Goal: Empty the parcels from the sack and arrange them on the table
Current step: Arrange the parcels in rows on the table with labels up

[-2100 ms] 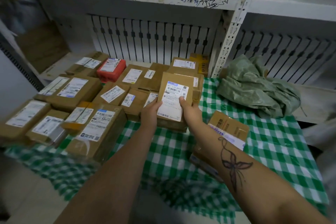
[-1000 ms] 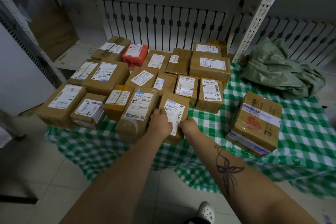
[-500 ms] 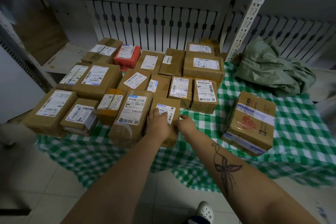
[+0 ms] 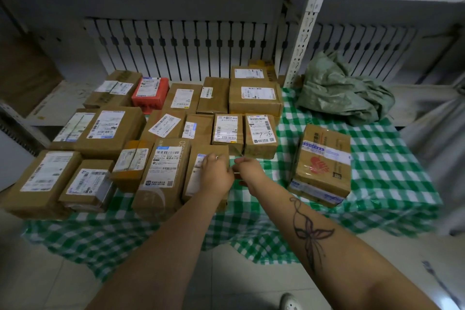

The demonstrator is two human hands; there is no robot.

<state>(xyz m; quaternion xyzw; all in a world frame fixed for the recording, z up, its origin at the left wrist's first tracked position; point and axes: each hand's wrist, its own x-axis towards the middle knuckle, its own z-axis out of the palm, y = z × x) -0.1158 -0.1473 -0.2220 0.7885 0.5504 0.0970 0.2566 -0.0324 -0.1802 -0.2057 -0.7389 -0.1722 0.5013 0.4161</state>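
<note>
- The worktop [image 4: 392, 158], covered by a green-and-white checked cloth, carries many brown cardboard parcels packed edge to edge over its left half, from about 8 o'clock round to 12 o'clock.
- The left hand [image 4: 217, 175] lies palm down, fingers loosely spread, on the labelled top of a narrow brown parcel [image 4: 198, 184] in the front row; it presses rather than grips.
- The right hand [image 4: 249, 170] sits just to the right of that parcel, at its right edge, fingers curled loosely; whether it touches the cardboard I cannot tell, and it holds nothing.
- Directly left of the narrow parcel, touching it, lies a long box [image 4: 161, 173] with a white barcode label.
- A red box [image 4: 150, 94] stands out in the back row at about 11 o'clock.
- One larger taped box [image 4: 322, 163] with a red logo sits alone at 3 o'clock, well apart from the packed group.
- The green sack [image 4: 344, 90] lies crumpled and flat-looking at 1 o'clock, at the back right corner beside a perforated shelf post [image 4: 305, 25].
- A butterfly tattoo [image 4: 309, 234] marks the right forearm.
</note>
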